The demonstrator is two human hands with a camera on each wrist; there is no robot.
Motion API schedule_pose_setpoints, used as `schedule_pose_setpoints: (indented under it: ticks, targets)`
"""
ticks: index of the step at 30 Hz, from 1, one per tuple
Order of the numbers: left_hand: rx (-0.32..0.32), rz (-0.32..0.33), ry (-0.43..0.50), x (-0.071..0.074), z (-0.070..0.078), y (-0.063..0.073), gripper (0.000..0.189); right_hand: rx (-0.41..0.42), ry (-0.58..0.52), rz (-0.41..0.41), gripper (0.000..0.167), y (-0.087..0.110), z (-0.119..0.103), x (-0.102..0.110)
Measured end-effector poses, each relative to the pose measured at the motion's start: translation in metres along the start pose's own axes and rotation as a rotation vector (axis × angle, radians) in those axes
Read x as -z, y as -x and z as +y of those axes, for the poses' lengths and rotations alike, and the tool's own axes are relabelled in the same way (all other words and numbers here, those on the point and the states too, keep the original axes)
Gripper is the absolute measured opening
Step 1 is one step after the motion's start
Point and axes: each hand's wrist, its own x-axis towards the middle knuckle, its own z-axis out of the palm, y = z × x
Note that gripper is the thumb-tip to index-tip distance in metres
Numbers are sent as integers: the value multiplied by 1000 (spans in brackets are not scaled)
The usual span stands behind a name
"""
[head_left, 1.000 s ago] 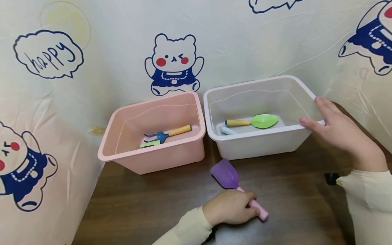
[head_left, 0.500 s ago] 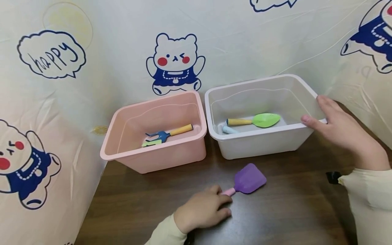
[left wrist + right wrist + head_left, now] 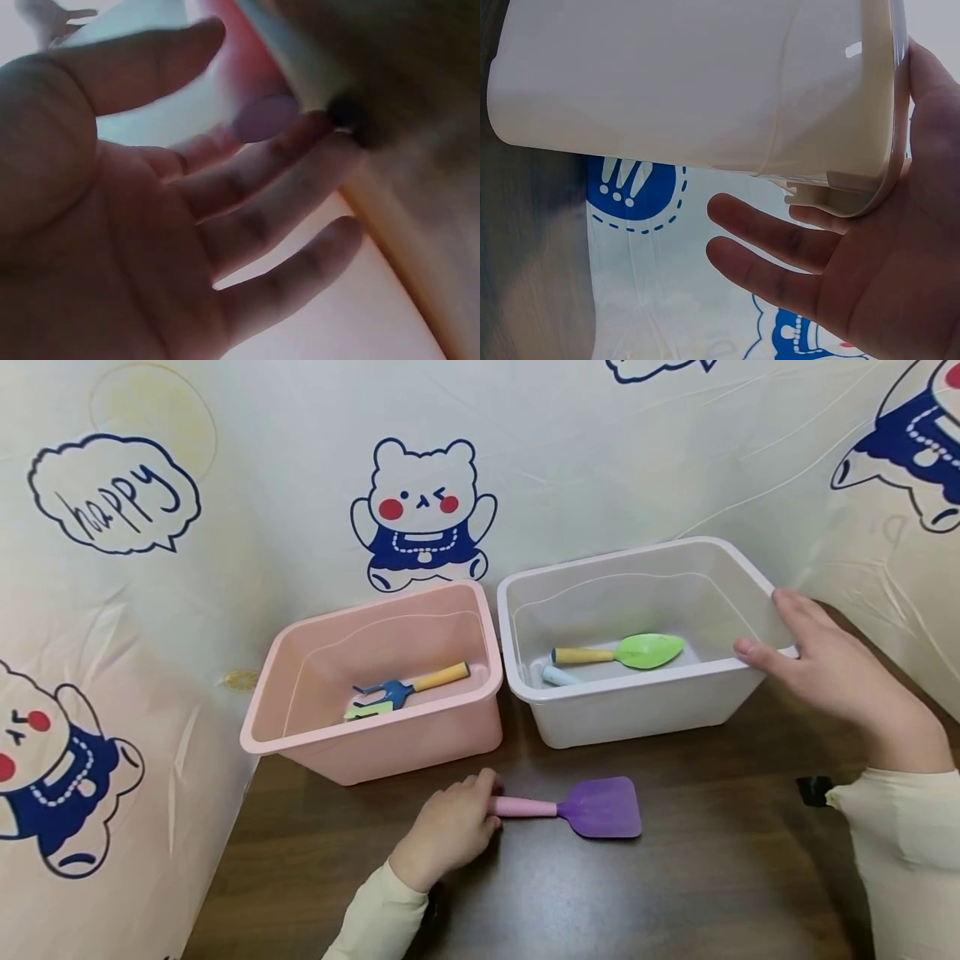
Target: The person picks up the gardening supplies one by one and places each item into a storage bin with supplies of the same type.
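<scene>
A toy shovel with a flat purple blade and pink handle (image 3: pixel 525 807) lies crosswise on the table, blade to the right. My left hand (image 3: pixel 450 827) pinches the handle's end between thumb and fingers; the left wrist view shows the rounded handle end (image 3: pixel 266 118) close by the thumb. My right hand (image 3: pixel 847 681) grips the right-hand rim corner of the white bin (image 3: pixel 637 710), thumb over the front rim. Below that rim, two fingers (image 3: pixel 772 240) extend along the outside. Inside the white bin are a green trowel (image 3: pixel 648 651) and a light-blue handle (image 3: pixel 558 676), partly hidden by the front wall.
Left of the white bin stands a pink bin (image 3: pixel 412 747), holding a blue hand fork (image 3: pixel 393 693) with a yellow handle and a light-green tool (image 3: pixel 369 710), partly hidden. Behind both bins hangs a printed cloth (image 3: pixel 300 485). The brown table (image 3: pixel 570 893) extends in front.
My left hand has moved left and slightly away from me, swinging the shovel's blade from upper left round to the right. My right hand has stayed on the white bin's rim.
</scene>
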Motion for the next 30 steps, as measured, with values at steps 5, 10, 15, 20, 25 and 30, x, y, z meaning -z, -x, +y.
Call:
schedule_pose_setpoints:
  ticks: [5, 10, 15, 20, 25, 30]
  targets:
    - [-23, 26, -85, -3, -3, -4, 22, 0, 2, 4, 92, 0, 0, 0]
    - [-44, 6, 32, 5, -7, -6, 22, -1, 3, 10, 92, 0, 0, 1]
    - [-44, -23, 193, 15, -11, -6, 21, -6, -6, 6, 92, 0, 1, 0]
    - [-35, -7, 307, 18, -10, -6, 14, 2, -13, 11, 91, 0, 2, 0]
    - [-43, 110, 403, 22, -7, -6, 13, -1, -10, 9, 91, 0, 2, 0]
    - [-63, 184, 527, 27, -8, -4, 18, -1, -11, 10, 92, -1, 1, 0]
